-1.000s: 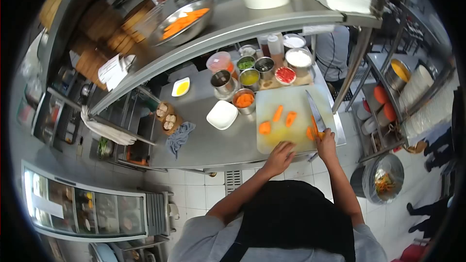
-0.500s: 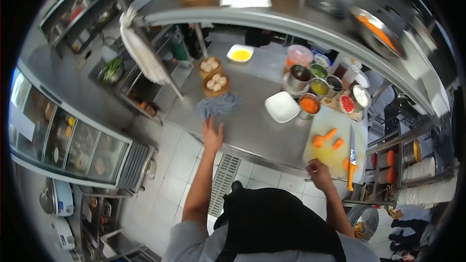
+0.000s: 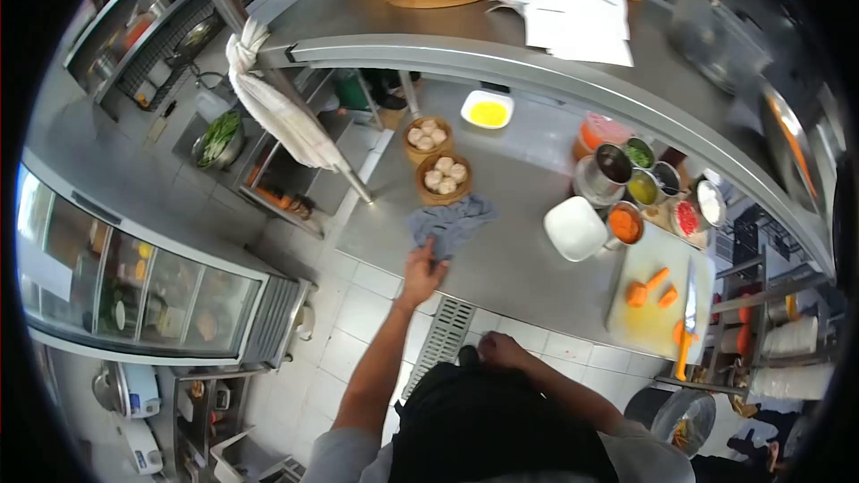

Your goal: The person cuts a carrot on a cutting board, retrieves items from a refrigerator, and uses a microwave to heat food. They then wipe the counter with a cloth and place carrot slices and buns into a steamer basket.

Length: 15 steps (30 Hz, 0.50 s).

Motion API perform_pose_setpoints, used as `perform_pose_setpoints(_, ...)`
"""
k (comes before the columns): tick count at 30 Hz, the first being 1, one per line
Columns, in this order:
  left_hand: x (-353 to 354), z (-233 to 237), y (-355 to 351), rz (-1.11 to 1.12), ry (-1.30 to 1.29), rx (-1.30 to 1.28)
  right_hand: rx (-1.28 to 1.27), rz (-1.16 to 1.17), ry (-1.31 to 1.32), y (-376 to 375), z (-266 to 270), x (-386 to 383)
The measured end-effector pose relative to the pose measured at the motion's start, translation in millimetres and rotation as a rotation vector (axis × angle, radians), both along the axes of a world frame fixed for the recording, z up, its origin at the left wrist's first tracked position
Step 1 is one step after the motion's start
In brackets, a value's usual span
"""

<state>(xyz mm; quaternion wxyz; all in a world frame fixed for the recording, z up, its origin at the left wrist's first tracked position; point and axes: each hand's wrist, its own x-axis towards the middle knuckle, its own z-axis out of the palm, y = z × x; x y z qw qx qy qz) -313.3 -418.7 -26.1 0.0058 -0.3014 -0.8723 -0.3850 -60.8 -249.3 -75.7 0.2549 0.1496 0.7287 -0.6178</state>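
Observation:
My left hand (image 3: 422,275) reaches over the front edge of the steel counter, fingers stretched out. Its fingertips are at the near edge of a crumpled blue-grey cloth (image 3: 455,220); they do not close around it. Behind the cloth stand two round bamboo steamers, a nearer one (image 3: 442,197) and a farther one (image 3: 417,156), each holding white dumplings (image 3: 446,175). My right hand (image 3: 501,350) is in front of my apron (image 3: 492,425), off the counter, fingers curled and nothing visible in them.
A white square bowl (image 3: 575,229) sits beside a metal cup of orange filling (image 3: 625,224). At right, a cutting board (image 3: 637,326) carries carrot pieces (image 3: 658,278) and a knife (image 3: 685,340). Overhead runs a steel shelf (image 3: 420,46) with a tied towel (image 3: 273,112) on its post.
My right hand has drawn away from the cutting board to the front of my body. The left hand has come to the cloth's edge. The view has shifted, moving the counter rightward.

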Motion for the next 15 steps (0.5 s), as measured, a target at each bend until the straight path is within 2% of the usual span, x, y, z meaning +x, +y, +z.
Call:
perform_pose_setpoints(1,-0.2,-1.8,10.1,-0.010,0.051,-0.148,-0.072,-0.074,0.000,-13.9,-33.8,-20.8)
perform_pose_setpoints(3,6.6,12.8,34.8,-0.110,0.068,-0.266,-0.109,-0.165,-0.088,-39.8,-47.7,-69.1)
perform_pose_setpoints(5,12.6,-3.5,65.0,-0.245,0.048,-0.105,-0.158,-0.250,-0.090,-61.4,-84.8,-107.2)
perform_pose_setpoints(6,20.0,-5.9,78.5,-0.352,0.028,-0.051,-0.387,-0.273,-0.133,-63.9,-133.4,-124.6)
perform_pose_setpoints(7,27.2,-1.8,88.9,-0.468,0.015,0.003,-0.310,-0.333,-0.135,-73.1,-140.3,-140.6)
perform_pose_setpoints(9,38.6,12.2,96.7,-0.696,-0.265,0.248,-0.199,-0.428,-0.148,-85.1,-152.4,-173.6)
perform_pose_setpoints(11,29.9,80.4,60.6,-0.686,-0.678,0.224,-0.124,-0.517,-0.149,-95.0,-162.4,-204.2)
perform_pose_setpoints(13,11.6,69.1,7.5,-0.521,-0.586,0.327,-0.066,-0.599,-0.143,-103.0,-170.2,-227.7)
perform_pose_setpoints(15,-49.8,56.1,-57.8,-0.198,-0.705,0.328,0.001,-0.695,-0.140,-109.4,-174.9,-256.7)
